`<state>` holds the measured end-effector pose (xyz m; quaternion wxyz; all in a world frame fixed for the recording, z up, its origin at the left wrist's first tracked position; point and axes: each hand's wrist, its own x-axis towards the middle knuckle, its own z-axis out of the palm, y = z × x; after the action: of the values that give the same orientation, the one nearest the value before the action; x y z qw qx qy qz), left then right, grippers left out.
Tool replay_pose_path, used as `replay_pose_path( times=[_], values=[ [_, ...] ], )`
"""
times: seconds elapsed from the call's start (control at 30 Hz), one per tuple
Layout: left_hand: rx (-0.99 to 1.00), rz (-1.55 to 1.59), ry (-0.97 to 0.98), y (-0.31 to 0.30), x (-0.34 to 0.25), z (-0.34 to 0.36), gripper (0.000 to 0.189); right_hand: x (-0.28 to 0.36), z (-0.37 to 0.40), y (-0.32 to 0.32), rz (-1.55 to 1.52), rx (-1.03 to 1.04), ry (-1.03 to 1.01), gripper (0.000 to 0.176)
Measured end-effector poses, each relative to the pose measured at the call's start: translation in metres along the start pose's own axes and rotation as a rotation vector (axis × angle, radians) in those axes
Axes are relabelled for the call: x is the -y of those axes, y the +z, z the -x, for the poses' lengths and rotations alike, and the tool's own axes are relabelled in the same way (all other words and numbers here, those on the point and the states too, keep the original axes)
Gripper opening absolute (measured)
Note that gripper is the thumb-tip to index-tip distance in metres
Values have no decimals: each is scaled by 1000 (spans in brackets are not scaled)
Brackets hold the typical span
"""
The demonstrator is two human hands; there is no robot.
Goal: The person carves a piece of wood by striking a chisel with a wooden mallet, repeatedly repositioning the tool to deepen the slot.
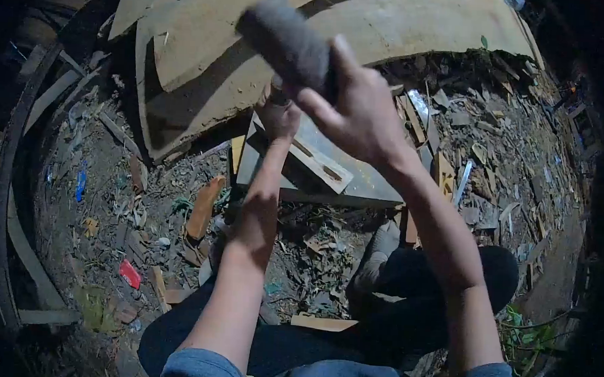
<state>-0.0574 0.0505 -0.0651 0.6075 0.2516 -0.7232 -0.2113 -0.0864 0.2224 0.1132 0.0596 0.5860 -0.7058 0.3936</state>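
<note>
No text, label or brand can be read. No number or sign is legible either.
</note>
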Motion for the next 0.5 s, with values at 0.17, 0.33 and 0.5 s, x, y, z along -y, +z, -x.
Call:
replay_pose_path(
  times=[0.17,0.33,0.5],
  values=[
    [78,-112,-12,-5,5,4,22,-26,2,22,97,178,92,53],
    [79,3,-307,-23,46,26,21,-11,16,14,-41,16,100,56],
    [-208,503,-460,-42,-7,-13,25,-63,45,66,-98,201,417,61]
  ],
)
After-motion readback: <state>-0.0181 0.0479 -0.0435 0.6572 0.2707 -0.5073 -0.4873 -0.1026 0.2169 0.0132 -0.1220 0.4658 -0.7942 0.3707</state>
